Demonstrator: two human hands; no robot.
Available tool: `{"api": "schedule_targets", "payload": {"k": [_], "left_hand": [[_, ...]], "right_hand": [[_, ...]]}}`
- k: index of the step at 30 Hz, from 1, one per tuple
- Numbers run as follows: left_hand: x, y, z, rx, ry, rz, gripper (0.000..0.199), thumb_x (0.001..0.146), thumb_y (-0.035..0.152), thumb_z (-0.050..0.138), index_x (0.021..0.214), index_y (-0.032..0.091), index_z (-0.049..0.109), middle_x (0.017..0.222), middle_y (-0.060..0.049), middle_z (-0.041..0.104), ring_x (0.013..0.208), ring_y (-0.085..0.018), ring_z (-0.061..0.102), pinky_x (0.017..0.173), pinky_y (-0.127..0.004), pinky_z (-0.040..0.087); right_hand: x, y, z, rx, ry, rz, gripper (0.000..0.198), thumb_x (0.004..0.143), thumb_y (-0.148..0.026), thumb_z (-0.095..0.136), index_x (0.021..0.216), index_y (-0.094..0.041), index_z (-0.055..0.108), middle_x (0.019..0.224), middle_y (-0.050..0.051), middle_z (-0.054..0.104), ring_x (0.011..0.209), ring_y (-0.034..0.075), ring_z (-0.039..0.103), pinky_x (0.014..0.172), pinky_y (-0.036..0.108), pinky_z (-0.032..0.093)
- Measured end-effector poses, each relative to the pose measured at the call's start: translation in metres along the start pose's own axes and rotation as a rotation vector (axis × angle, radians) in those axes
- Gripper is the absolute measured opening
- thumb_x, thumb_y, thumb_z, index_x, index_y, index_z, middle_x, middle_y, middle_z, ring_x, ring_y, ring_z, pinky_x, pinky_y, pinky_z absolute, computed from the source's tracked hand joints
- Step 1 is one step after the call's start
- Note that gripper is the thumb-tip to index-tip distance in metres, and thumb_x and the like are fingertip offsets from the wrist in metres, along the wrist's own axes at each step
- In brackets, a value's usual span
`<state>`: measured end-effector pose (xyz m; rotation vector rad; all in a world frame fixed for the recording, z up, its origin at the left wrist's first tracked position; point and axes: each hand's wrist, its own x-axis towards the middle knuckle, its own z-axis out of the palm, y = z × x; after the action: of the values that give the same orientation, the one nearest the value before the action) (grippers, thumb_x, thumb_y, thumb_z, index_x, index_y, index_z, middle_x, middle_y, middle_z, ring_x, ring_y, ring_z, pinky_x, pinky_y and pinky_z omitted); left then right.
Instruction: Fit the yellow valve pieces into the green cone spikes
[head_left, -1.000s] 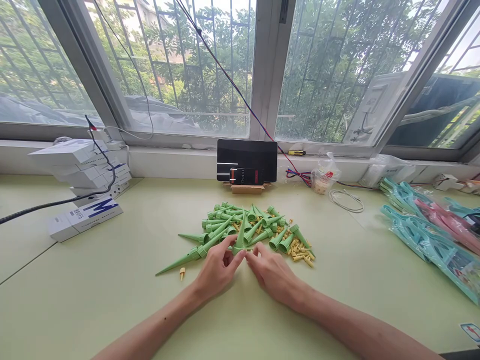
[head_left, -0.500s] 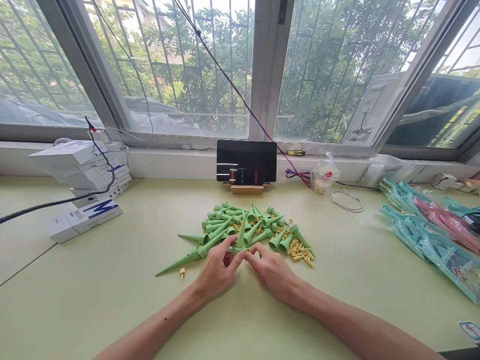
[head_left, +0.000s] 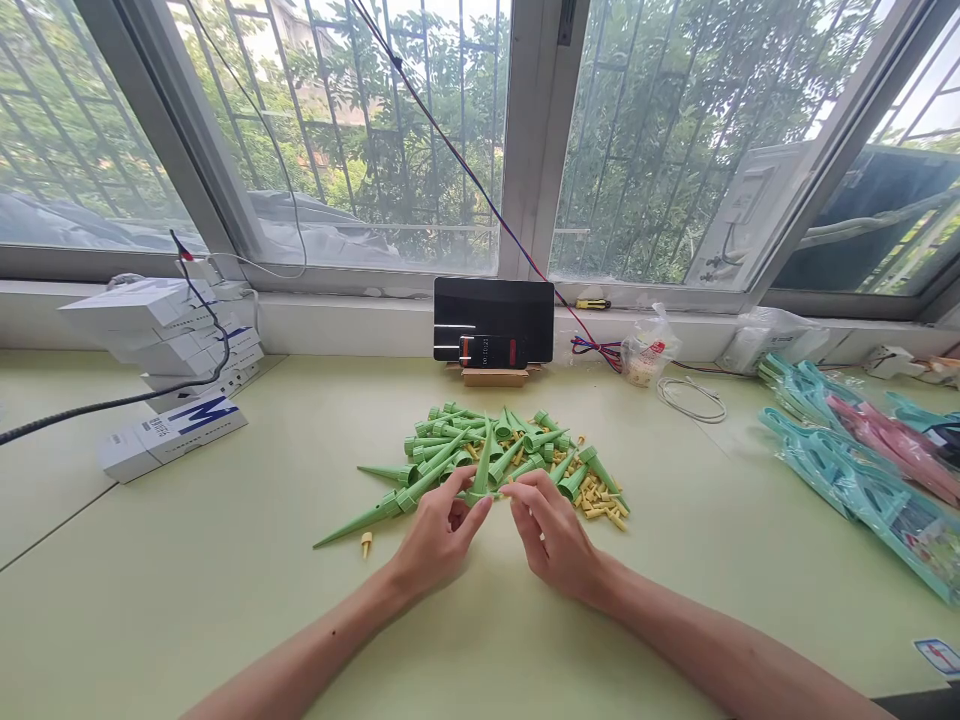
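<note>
My left hand (head_left: pixel 435 535) is closed around the base of a green plastic plant-watering spike (head_left: pixel 485 460), whose narrow tip points up and away. Just to its right is my right hand (head_left: pixel 551 530), thumb and fingertips pinched at a small yellow nozzle (head_left: pixel 505 496), mostly hidden by the fingers. Its fingertips are close to the spike's base; whether they touch it I cannot tell. Beyond both hands lies a heap of green spikes (head_left: pixel 439 450). Loose yellow nozzles (head_left: pixel 600 498) are piled at the heap's right side. A single yellow nozzle (head_left: pixel 366 543) rests left of my left hand.
A tablet (head_left: pixel 491 300) with a phone (head_left: pixel 491 352) before it stands on a cardboard support (head_left: pixel 495 378) under the window. White boxes (head_left: pixel 176 435) are stacked at left. Bagged teal and pink items (head_left: pixel 855 470) lie at right, near a coiled white cable (head_left: pixel 690 400).
My right hand has drawn slightly to the right of the spike's base, and its fingers have lifted and spread a little. My left hand keeps holding the spike in nearly the same place.
</note>
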<state>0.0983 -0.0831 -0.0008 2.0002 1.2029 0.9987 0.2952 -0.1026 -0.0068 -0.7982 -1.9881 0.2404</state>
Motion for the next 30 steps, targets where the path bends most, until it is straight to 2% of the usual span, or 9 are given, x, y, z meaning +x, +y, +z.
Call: {"api": "schedule_targets", "payload": {"k": [3, 9, 16, 21, 30], "left_hand": [[-0.0006, 0.0001, -0.0001, 0.0, -0.012, -0.005, 0.039, 0.096, 0.045, 0.05, 0.121, 0.016, 0.051, 0.092, -0.005, 0.064, 0.052, -0.009, 0.048, 0.05, -0.023, 0.041], [-0.0012, 0.0044, -0.0021, -0.047, -0.054, 0.002, 0.041, 0.097, 0.045, 0.049, 0.124, 0.014, 0.051, 0.085, -0.003, 0.061, 0.054, -0.01, 0.048, 0.047, -0.022, 0.035], [-0.0009, 0.0022, -0.0024, -0.089, -0.109, 0.031, 0.04, 0.099, 0.043, 0.045, 0.127, 0.014, 0.049, 0.066, 0.004, 0.047, 0.051, -0.011, 0.044, 0.048, -0.022, 0.033], [-0.0015, 0.0023, -0.0024, -0.093, -0.116, 0.034, 0.039, 0.099, 0.045, 0.045, 0.125, 0.015, 0.049, 0.067, 0.004, 0.048, 0.051, -0.011, 0.044, 0.048, -0.022, 0.034], [-0.0021, 0.0028, -0.0031, -0.093, -0.131, 0.051, 0.036, 0.1, 0.043, 0.044, 0.124, 0.016, 0.049, 0.063, 0.006, 0.044, 0.05, -0.011, 0.041, 0.048, -0.022, 0.034]], "right_hand": [[-0.0019, 0.0005, 0.0011, 0.022, 0.002, 0.018, 0.024, 0.101, -0.016, 0.042, 0.123, -0.022, 0.051, 0.101, 0.008, 0.053, 0.065, 0.012, 0.051, 0.054, 0.023, 0.045], [-0.0013, 0.003, 0.0033, 0.0, -0.021, 0.009, 0.024, 0.102, -0.016, 0.043, 0.123, -0.022, 0.053, 0.102, 0.008, 0.058, 0.069, 0.013, 0.056, 0.055, 0.023, 0.045], [0.0012, 0.0049, 0.0042, 0.006, -0.022, -0.029, 0.025, 0.103, -0.017, 0.04, 0.123, -0.022, 0.053, 0.098, 0.007, 0.064, 0.071, 0.015, 0.059, 0.063, 0.026, 0.048], [0.001, 0.0035, 0.0039, 0.005, -0.022, -0.031, 0.023, 0.104, -0.017, 0.038, 0.12, -0.021, 0.053, 0.087, 0.004, 0.062, 0.067, 0.014, 0.056, 0.061, 0.025, 0.046], [-0.0002, 0.0033, 0.0042, 0.013, 0.009, 0.0, 0.022, 0.102, -0.016, 0.041, 0.119, -0.02, 0.054, 0.09, 0.005, 0.063, 0.063, 0.012, 0.055, 0.052, 0.022, 0.042]]}}
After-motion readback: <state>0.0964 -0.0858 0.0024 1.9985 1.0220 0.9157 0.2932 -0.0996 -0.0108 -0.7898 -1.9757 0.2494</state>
